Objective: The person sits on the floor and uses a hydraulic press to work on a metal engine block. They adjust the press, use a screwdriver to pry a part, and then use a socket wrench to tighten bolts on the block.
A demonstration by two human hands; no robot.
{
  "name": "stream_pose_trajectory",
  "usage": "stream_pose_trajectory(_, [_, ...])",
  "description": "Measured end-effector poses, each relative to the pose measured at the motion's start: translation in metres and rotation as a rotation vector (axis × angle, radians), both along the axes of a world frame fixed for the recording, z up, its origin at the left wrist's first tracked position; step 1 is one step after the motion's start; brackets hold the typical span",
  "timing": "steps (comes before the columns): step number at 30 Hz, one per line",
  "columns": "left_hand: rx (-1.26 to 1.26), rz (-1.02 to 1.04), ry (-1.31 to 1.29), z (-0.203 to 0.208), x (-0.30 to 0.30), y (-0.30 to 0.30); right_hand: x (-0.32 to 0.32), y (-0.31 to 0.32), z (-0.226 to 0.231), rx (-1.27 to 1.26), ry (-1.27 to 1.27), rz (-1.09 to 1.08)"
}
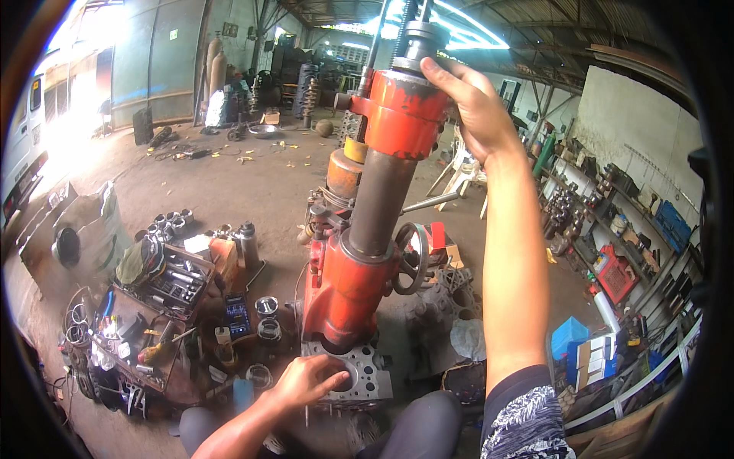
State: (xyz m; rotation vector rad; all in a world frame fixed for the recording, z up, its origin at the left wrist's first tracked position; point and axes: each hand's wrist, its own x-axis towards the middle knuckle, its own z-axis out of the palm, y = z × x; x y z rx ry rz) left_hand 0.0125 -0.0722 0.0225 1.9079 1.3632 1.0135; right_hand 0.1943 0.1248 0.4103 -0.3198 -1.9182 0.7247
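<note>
A tall red boring machine [352,283] with a dark steel column stands on a flat grey engine block [371,390] in front of me. My right hand [478,107] is raised to its upper red head [405,115]. The thumb lies against the steel collar [424,46] on top, and the fingers curl behind, partly hidden. Low down, my left hand [306,380] rests on the block's top face beside a round bore, fingers stretched out and holding nothing. A handwheel [414,258] sticks out from the machine's right side.
To the left are an open toolbox [180,281], several pistons [267,329], a phone [238,315] and a cluttered tool tray [145,352]. At right, shelves [612,206] hold metal parts, with a blue-and-white box [595,359] below. A white vehicle [27,145] stands far left.
</note>
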Motion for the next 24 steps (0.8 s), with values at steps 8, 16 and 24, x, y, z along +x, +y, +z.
stream_pose_trajectory(8, [0.022, 0.010, 0.032, -0.002, -0.005, -0.006, -0.018, 0.009, 0.009, 0.130, -0.049, -0.482])
stream_pose_trajectory(16, [0.062, -0.069, 0.089, -0.014, -0.007, -0.009, 0.006, 0.037, 0.031, -0.253, -0.163, -0.048])
stream_pose_trajectory(24, [0.015, -0.137, 0.089, -0.015, -0.004, -0.011, 0.008, 0.054, 0.025, -0.234, 0.097, 0.065])
